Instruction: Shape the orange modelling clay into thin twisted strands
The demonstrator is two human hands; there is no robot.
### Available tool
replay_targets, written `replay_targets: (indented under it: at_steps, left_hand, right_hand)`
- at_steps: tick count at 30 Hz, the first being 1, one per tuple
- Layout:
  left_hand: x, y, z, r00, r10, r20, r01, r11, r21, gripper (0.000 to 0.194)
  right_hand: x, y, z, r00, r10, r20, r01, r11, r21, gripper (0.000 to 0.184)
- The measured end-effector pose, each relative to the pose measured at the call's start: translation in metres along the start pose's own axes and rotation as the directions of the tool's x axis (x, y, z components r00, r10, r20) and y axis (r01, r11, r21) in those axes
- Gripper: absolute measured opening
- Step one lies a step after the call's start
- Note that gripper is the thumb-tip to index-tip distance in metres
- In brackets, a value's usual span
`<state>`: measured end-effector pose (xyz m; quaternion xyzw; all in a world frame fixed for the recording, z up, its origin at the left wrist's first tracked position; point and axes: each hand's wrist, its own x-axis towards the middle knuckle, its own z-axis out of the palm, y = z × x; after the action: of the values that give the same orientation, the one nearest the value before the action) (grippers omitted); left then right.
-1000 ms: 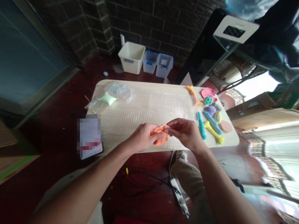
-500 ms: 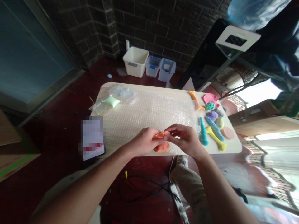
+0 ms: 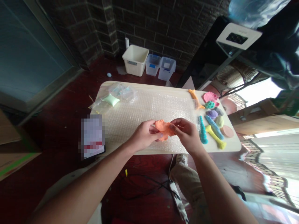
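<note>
We see a soft, clay-like orange piece held between the two hands over the near side of the table. Our left hand is half curled, thumb in front and fingers behind the piece's left edge; our right hand pinches its right edge between thumb and fingertips. We judge this two-sided grip supports something thin and floppy. The bubble wrap probably shields the tabletop, while shaped pieces, among them a yellow bone shape and a teal stick, sit at the right, perhaps to keep them out of the way. At the far left, clear plastic bags show something teal inside, near a pale green packet. Beyond the table stand a cream basket and two clear bins; we cannot tell what they hold.
</note>
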<state>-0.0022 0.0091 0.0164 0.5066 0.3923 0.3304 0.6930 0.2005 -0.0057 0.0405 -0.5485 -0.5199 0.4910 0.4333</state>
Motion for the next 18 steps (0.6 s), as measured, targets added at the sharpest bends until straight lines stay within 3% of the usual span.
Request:
replay_targets:
  at_steps: [3, 5, 8, 11, 14, 18]
  left_hand:
    - [-0.002, 0.000, 0.002, 0.996, 0.086, 0.002, -0.086, 0.990, 0.113, 0.025]
    - [-0.004, -0.001, 0.003, 0.993, 0.117, -0.007, -0.114, 0.982, 0.151, 0.027]
    - [-0.004, -0.002, 0.003, 0.992, 0.128, -0.018, -0.125, 0.984, 0.124, 0.039]
    - [-0.002, -0.004, 0.002, 0.993, 0.116, -0.028, -0.113, 0.987, 0.113, 0.026]
    - [0.000, -0.008, 0.003, 0.993, 0.113, -0.044, -0.108, 0.989, 0.105, 0.025]
    - [0.000, -0.009, 0.004, 0.991, 0.122, -0.053, -0.117, 0.989, 0.086, 0.027]
  right_hand:
    - [-0.002, -0.001, 0.001, 0.995, 0.008, 0.098, -0.003, 0.999, -0.050, 0.042]
    - [-0.004, 0.000, 0.003, 0.992, 0.009, 0.128, 0.002, 0.996, -0.086, 0.040]
    - [-0.004, 0.000, 0.005, 0.997, 0.006, 0.074, -0.004, 1.000, -0.030, 0.036]
    - [-0.003, -0.002, 0.007, 0.999, 0.027, 0.020, -0.030, 0.993, 0.117, 0.032]
    - [-0.004, -0.006, 0.009, 0.998, 0.027, 0.064, -0.039, 0.980, 0.197, 0.032]
    - [-0.005, -0.008, 0.011, 0.996, -0.005, 0.093, -0.009, 0.989, 0.151, 0.036]
